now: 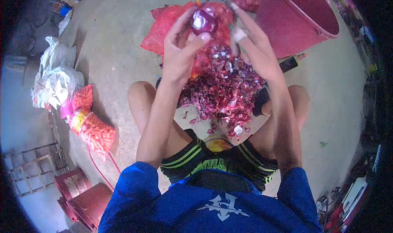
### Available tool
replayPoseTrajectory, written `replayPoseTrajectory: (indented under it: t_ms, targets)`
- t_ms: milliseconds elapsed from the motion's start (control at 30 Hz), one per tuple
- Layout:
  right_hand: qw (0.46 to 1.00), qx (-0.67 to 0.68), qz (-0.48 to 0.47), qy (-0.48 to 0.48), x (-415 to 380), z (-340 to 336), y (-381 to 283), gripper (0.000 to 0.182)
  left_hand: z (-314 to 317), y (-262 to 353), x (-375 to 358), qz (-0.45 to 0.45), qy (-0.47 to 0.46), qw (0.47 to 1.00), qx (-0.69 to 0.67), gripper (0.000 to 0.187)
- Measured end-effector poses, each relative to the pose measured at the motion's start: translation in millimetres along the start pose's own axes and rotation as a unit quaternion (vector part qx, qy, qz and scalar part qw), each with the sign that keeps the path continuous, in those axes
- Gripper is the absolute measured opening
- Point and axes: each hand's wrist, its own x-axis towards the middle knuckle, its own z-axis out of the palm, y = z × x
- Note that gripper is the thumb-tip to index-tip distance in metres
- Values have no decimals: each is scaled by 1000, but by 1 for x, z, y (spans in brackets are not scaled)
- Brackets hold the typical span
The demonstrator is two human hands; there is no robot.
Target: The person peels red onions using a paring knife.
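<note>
A shiny purple onion [204, 22] is held up between the fingers and thumb of my left hand [182, 49], above a red mesh sack [161, 30]. Just to its right is my right hand [254, 42], raised and slightly blurred, with a light wrap around one finger. Its fingers are bent and point toward the onion without touching it; whether something small is between them is hidden by blur. Below both hands a heap of purple onion skins [229, 85] covers the floor between my legs.
A large red tub [286, 26] stands at the upper right, with a dark phone-like device [289, 64] beside it. White sacks [59, 77] and an orange-filled bag [97, 132] lie on the left. Red containers [88, 200] are at the lower left.
</note>
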Motion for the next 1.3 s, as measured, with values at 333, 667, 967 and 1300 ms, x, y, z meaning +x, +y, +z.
replayPoseTrajectory:
  t_ms: [333, 667, 967, 1300]
  targets:
    - [982, -68, -175, -34, 8, 12, 28, 43, 12, 2, -3, 78, 8, 972, 220, 77]
    - [998, 26, -31, 46, 5, 2, 15, 45, -5, -10, 2, -67, -3, 987, -143, 66]
    - [998, 22, 29, -60, -3, -14, 1, 59, 7, 8, -2, 53, -33, 976, 208, 67]
    - [998, 32, -9, 44, 10, -22, 16, 51, -5, 4, -4, 17, -34, 997, 68, 74]
